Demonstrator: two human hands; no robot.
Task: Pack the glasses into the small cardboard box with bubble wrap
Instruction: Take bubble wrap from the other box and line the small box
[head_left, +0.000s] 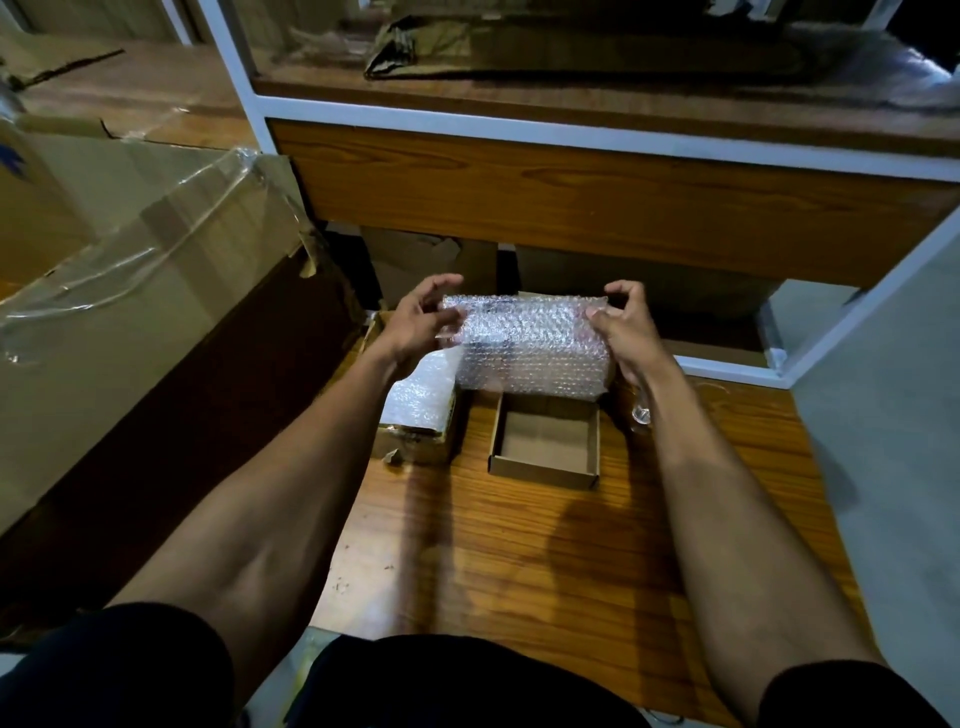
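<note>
Bubble wrap (530, 343) stretched between both hands — above the small box (544, 444).

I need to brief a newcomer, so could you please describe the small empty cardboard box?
On the wooden board, below the bubble wrap sheet, sits the small cardboard box. It is open and empty; the box left of it holds bubble wrap.

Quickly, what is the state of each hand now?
Left hand: pinches the left edge of the clear bubble wrap sheet.
Right hand: pinches the right edge of the same sheet.
</note>
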